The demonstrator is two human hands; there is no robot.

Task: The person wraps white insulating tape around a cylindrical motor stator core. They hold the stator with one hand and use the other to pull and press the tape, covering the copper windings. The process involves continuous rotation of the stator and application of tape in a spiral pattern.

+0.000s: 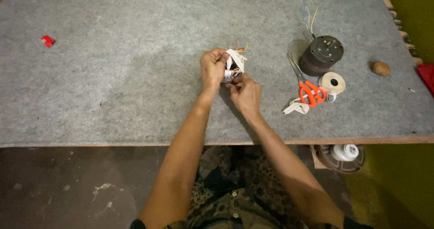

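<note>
Both hands meet mid-frame on the grey felt table (113, 75): left hand (212, 68) clenched around a small coil (235, 62) wrapped in white tape, right hand (246, 93) pinching its lower edge. Right of them: orange scissors (309, 91), white tape roll (332, 82), black motor (321, 55). Red scrap (47, 41) upper left.

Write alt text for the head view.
Two bare hands, left hand and right hand, hold a small wire coil wrapped in white tape over a grey felt table. Orange-handled scissors, a tape roll and a dark motor lie to the right.
</note>
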